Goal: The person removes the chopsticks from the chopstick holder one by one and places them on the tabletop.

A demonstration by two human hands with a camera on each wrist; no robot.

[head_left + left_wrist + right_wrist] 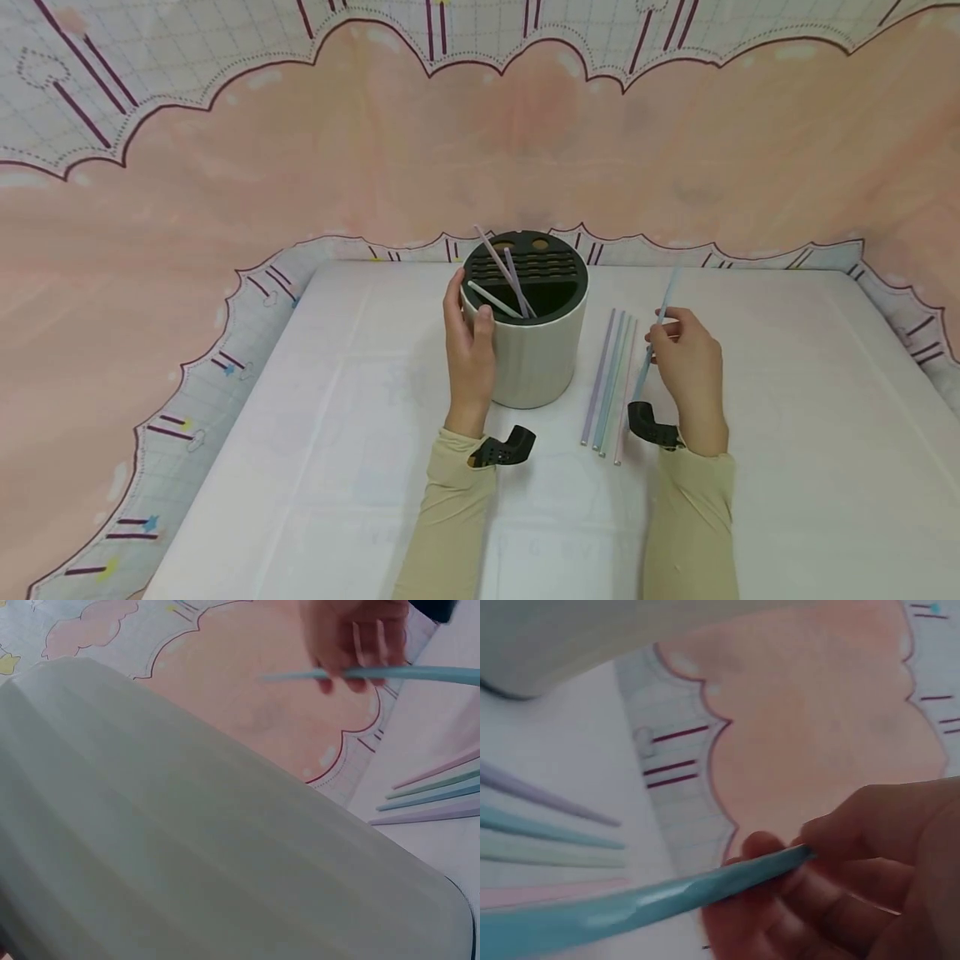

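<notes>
A cream ribbed utensil holder with a dark slotted lid stands upright on the table. Three pastel chopsticks lean out of the lid's large front opening. My left hand grips the holder's left side, its thumb near the rim; some of its fingers are hidden behind the holder. To the right, my right hand pinches a blue chopstick between thumb and fingers, apart from the holder. Several chopsticks in purple, blue, green and pink lie side by side between the holder and my right hand.
The white-covered table reaches to a back edge just behind the holder. Beyond it hangs a peach and white patterned cloth. A black wrist mount sticks out from the right wrist, close to the loose chopsticks.
</notes>
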